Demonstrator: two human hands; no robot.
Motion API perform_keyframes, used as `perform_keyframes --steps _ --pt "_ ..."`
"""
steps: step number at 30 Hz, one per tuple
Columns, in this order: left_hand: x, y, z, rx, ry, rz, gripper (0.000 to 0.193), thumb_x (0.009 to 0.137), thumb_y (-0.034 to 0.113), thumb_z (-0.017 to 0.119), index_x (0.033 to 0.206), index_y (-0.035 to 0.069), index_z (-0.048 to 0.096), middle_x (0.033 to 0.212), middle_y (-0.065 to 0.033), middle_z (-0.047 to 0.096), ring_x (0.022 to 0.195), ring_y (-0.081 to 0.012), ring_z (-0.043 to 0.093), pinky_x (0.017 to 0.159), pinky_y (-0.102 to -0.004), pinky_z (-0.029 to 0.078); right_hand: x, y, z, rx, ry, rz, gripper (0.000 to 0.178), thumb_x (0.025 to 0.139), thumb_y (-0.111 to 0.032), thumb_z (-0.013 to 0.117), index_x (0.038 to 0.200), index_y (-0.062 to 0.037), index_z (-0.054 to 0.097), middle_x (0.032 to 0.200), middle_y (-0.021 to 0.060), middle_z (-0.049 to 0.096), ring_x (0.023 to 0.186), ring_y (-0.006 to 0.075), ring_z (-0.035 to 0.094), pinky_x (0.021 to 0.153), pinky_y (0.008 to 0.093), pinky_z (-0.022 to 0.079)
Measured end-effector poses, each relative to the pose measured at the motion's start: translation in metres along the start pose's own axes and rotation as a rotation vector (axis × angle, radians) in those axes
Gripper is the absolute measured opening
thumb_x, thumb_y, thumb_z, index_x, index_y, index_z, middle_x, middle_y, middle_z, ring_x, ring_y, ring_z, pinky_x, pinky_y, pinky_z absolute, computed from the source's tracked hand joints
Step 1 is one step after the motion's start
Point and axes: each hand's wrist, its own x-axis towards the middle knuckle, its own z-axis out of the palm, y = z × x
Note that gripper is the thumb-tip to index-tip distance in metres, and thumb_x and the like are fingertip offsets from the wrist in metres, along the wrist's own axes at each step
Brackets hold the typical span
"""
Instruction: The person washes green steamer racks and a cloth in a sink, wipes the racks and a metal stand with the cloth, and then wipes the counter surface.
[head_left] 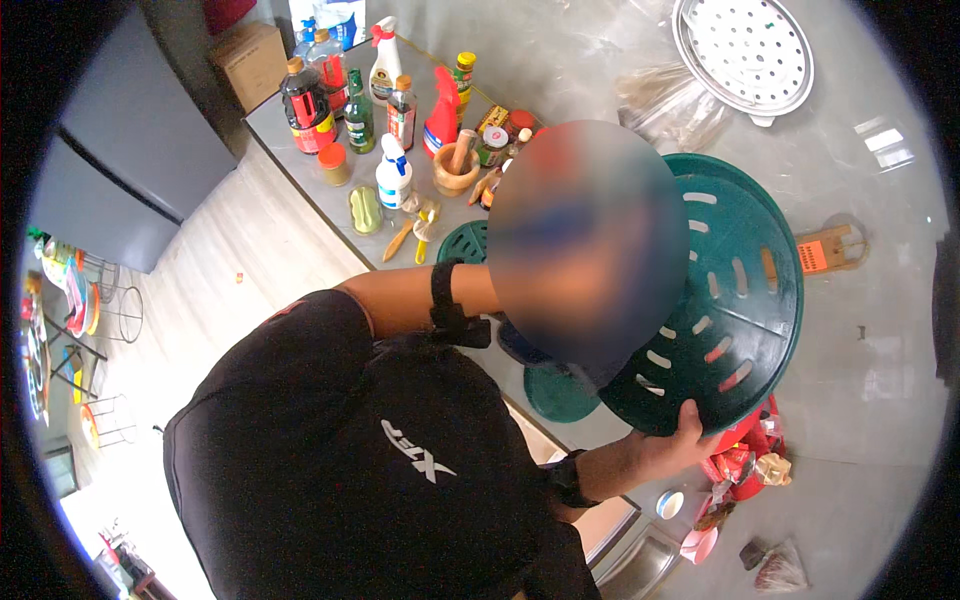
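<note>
1. Left arm: the left forearm (400, 295) reaches over the table (362, 170) from a short black sleeve, a black band with a box on its wrist.
2. Right arm: the forearm, banded in black too, stretches out nearer the sink (640, 568), ending in the right hand (675, 450).
3. Right grip: closed on the lower rim of a large green slotted basket (755, 320), thumb on the near side, fingers out of sight behind.
4. Left grip: lost in a blurred oval; I cannot tell how far open it is or what it holds.
5. The basket is above the table, an orange grater (820, 253) beside its right edge, red packets (735, 462) partly behind its lower edge.
6. The blur hides the basket's left part and much of a smaller green slotted piece (462, 240); the sink is cut off below.
</note>
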Motion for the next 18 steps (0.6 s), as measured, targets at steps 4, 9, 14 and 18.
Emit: perform_keyframes --steps 4,9,14,18 --pt "0.016 0.024 -0.013 -0.052 0.024 0.122 0.074 0.075 0.028 0.069 0.136 -0.003 0.04 0.145 -0.0209 0.034 0.138 -0.035 0.028 0.111 -0.0448 0.026 -0.004 0.008 -0.012 -0.035 -0.007 0.039 0.064 0.06 -0.004 0.053 0.122 0.0103 0.05 0.111 0.0221 0.058 0.098 0.0342 0.06 0.085 0.0436 0.054" --pt "0.031 0.048 -0.036 -0.038 -0.028 0.291 0.076 0.072 0.029 0.073 0.135 -0.001 0.042 0.144 -0.0191 0.038 0.137 -0.032 0.031 0.112 -0.0423 0.026 -0.003 0.016 -0.013 -0.063 -0.077 0.06 0.066 0.058 -0.001 0.05 0.123 0.0099 0.049 0.113 0.0226 0.057 0.099 0.0342 0.06 0.085 0.0433 0.054" --pt "0.029 0.056 -0.048 -0.102 -0.299 0.584 0.056 0.082 0.029 0.062 0.128 0.001 0.048 0.14 -0.0194 0.042 0.131 -0.0318 0.039 0.106 -0.0416 0.034 -0.005 0.023 -0.006 -0.062 -0.265 0.145 0.071 0.064 -0.006 0.062 0.132 0.0062 0.042 0.124 0.019 0.052 0.104 0.0322 0.055 0.087 0.0458 0.05" --pt "0.022 0.093 -0.056 -0.002 -0.673 0.552 0.049 0.087 0.03 0.055 0.124 -0.002 0.051 0.135 -0.0231 0.046 0.132 -0.0374 0.037 0.107 -0.0452 0.033 -0.01 0.044 -0.005 -0.173 0.02 0.362 0.063 0.068 -0.007 0.056 0.129 0.0067 0.044 0.122 0.0181 0.052 0.104 0.0296 0.054 0.089 0.0408 0.047"
